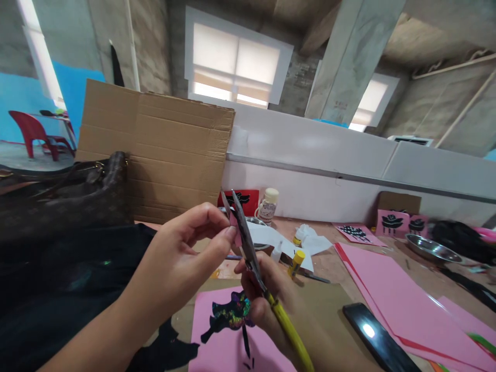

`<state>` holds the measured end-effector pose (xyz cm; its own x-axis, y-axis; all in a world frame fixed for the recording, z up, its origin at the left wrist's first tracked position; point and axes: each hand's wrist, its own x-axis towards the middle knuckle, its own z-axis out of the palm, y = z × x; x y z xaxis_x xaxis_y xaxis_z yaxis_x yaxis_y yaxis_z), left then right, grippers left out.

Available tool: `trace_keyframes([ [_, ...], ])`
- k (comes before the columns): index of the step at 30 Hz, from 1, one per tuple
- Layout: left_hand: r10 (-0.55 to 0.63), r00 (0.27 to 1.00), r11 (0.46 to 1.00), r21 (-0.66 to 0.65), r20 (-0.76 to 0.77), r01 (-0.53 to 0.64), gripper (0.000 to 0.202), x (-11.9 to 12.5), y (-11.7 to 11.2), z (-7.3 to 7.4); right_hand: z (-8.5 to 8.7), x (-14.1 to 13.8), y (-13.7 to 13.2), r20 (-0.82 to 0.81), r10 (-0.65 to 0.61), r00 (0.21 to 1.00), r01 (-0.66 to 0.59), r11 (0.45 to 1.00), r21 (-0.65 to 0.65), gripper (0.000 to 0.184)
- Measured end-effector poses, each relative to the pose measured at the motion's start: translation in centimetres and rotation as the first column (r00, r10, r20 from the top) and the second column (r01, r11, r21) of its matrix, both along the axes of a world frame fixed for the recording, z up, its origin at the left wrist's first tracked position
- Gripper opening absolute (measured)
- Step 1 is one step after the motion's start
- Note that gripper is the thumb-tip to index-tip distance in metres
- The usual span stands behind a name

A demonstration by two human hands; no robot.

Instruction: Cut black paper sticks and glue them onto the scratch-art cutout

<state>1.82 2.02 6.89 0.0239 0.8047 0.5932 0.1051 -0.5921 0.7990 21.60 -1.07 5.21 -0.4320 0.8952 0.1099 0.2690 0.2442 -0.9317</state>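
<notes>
My left hand [191, 243] is closed, thumb and forefinger pinching a small pink and dark scrap of paper [237, 237]. Wrapped around a pair of scissors [289, 330] with yellow handles is my right hand [273, 276]. The blades point up and are slightly apart, right beside the scrap and the left fingertips. Below both hands lies a pink sheet [209, 356] bearing a black cutout with shiny multicoloured patches [228, 315], a thin dark strip and small dark bits. My right hand covers part of it. A black ragged-edged piece [168, 349] lies to the left.
A glue stick [296, 262], white papers [267, 235] and a lidded jar [268, 206] stand or lie behind. At right are a phone [377, 338], pink sheets [403, 294] and a metal dish [432, 248]. Cardboard [174, 150] and a brown bag [89, 199] occupy the left.
</notes>
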Motion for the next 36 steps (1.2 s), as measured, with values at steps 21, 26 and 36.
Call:
trace_keyframes([
  [21,0.012,0.999,1.0,0.013,-0.04,-0.011,0.014,0.2,0.0,-0.1,-3.9,0.1,1.1,-0.141,0.04,0.989,-0.037,0.999,0.022,0.056],
  [26,0.016,0.999,1.0,-0.007,-0.031,-0.016,0.014,0.2,0.0,-0.1,-0.7,0.1,0.3,-0.02,0.023,1.0,-0.022,0.999,0.023,0.038],
  [36,0.02,1.0,0.999,-0.03,-0.022,-0.021,0.014,0.1,0.0,-0.2,-3.7,0.1,1.0,-0.14,-0.006,0.99,0.016,0.997,0.069,0.062],
])
